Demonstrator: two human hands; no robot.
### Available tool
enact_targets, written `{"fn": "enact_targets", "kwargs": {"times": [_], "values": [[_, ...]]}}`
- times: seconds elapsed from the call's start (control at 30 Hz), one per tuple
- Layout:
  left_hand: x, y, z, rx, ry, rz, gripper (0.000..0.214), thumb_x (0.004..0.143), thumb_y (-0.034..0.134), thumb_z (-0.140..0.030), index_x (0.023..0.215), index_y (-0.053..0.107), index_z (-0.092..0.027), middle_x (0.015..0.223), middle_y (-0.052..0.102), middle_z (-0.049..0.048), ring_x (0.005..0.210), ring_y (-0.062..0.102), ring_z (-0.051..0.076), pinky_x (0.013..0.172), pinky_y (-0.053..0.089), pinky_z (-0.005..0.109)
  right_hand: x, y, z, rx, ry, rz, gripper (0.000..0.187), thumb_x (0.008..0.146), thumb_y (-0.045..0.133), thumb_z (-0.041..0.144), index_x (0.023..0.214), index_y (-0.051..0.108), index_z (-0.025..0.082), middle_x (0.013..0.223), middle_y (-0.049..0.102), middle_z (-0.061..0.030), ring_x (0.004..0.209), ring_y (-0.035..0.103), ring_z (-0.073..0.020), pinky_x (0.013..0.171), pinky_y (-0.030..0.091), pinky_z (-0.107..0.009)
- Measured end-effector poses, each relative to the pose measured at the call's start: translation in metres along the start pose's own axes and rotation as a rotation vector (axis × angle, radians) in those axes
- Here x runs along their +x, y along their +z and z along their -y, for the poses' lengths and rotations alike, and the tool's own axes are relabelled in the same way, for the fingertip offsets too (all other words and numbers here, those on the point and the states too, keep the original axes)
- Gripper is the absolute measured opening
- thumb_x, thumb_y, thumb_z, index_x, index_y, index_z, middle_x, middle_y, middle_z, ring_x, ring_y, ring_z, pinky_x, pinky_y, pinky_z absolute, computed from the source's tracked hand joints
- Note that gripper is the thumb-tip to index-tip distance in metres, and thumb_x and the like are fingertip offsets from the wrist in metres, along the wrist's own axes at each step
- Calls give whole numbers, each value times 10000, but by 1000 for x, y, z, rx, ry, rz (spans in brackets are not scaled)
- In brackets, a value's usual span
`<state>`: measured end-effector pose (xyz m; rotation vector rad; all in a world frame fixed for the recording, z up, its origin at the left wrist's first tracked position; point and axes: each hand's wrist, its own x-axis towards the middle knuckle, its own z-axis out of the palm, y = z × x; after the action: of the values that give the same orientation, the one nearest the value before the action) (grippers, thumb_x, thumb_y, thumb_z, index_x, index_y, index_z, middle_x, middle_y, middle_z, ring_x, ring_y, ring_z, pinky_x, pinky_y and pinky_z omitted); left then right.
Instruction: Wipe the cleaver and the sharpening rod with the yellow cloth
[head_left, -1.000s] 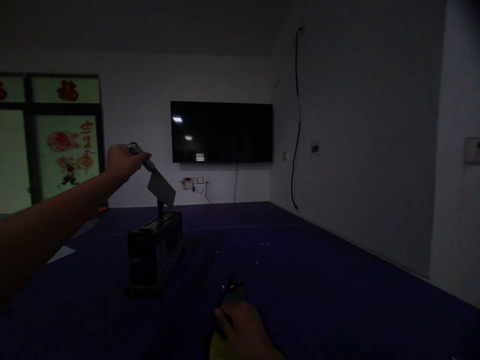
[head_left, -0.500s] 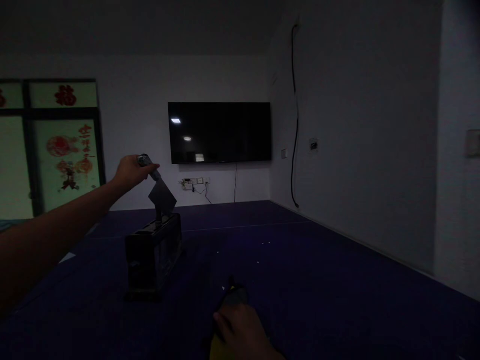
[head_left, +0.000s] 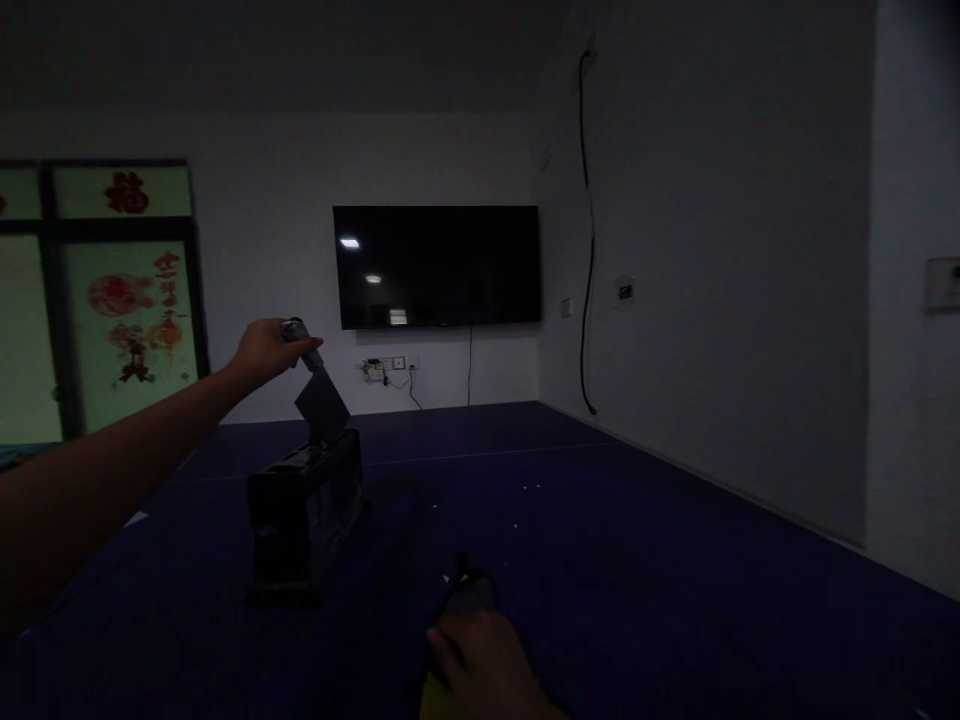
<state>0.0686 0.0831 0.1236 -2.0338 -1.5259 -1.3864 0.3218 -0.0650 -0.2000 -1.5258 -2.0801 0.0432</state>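
My left hand is closed round the silvery handle of a scraper with a broad, flat grey blade. The tool slants down, and its lower edge is at the top of a black, toaster-like box. In the dim light I cannot tell whether the blade goes into the box or stands behind its top edge. Low in the middle, my right hand is closed on a yellow and dark-grey object. Its kind is hard to make out, as my fingers cover much of it.
Both the box and the yellow object are on a dark blue tabletop. Small white scraps lie scattered there. Behind, a television hangs on the wall above sockets with cables. A black cable runs down the right wall.
The scraper and my left hand have come down slightly, with the blade's lower edge nearer the box top. My right hand stays nearly in place. The whole view has shifted a little.
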Motion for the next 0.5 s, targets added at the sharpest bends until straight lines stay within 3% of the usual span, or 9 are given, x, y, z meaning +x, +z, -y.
{"fn": "enact_targets", "kwargs": {"times": [0.5], "values": [[3,17,9,25,5,78,329,676,587,-472,505,544,-194,425,534,4,479,540,153,464,351,241,0,2,-1,-38,19,23,301,908,424,269,762,678,196,770,719,-29,670,653,-138,517,246,-262]]}}
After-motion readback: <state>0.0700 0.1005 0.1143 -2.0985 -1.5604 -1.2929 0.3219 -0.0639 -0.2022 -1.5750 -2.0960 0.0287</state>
